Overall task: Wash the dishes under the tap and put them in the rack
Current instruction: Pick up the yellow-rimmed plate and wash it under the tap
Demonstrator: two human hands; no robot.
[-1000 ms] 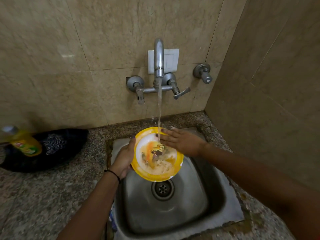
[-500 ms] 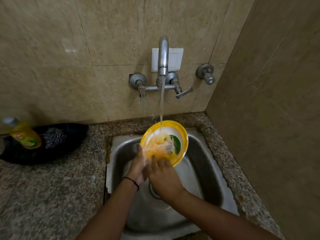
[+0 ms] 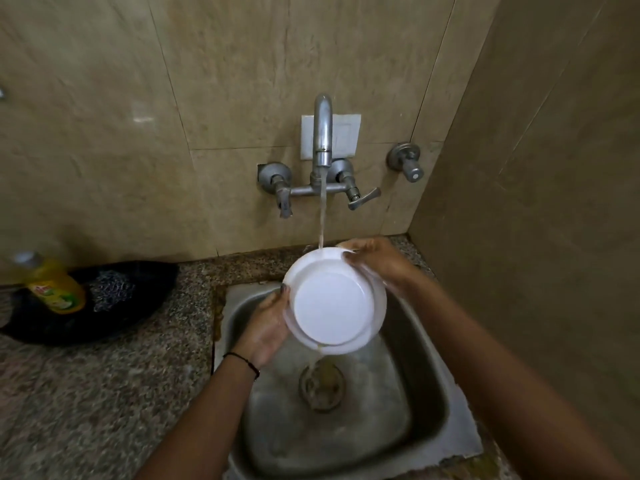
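Observation:
A small plate point(image 3: 334, 301) is held over the steel sink point(image 3: 426, 393) with its plain white underside facing me. My left hand point(image 3: 266, 327) grips its left rim, and my right hand point(image 3: 377, 263) holds its far right rim. Water runs from the wall tap point(image 3: 322, 133) onto the plate's top edge and drains off the bottom toward the drain point(image 3: 322, 384). The plate's yellow printed face is hidden from me.
A yellow dish-soap bottle point(image 3: 52, 285) lies on the speckled granite counter point(image 3: 104, 393) at left, against a black dish point(image 3: 104, 299) holding a steel scrubber point(image 3: 112, 289). A tiled wall closes in on the right. A separate valve point(image 3: 407, 161) is right of the tap.
The plate has been flipped from its yellow face to its white underside. My right hand moved from the near rim to the far right rim. The view shifted slightly.

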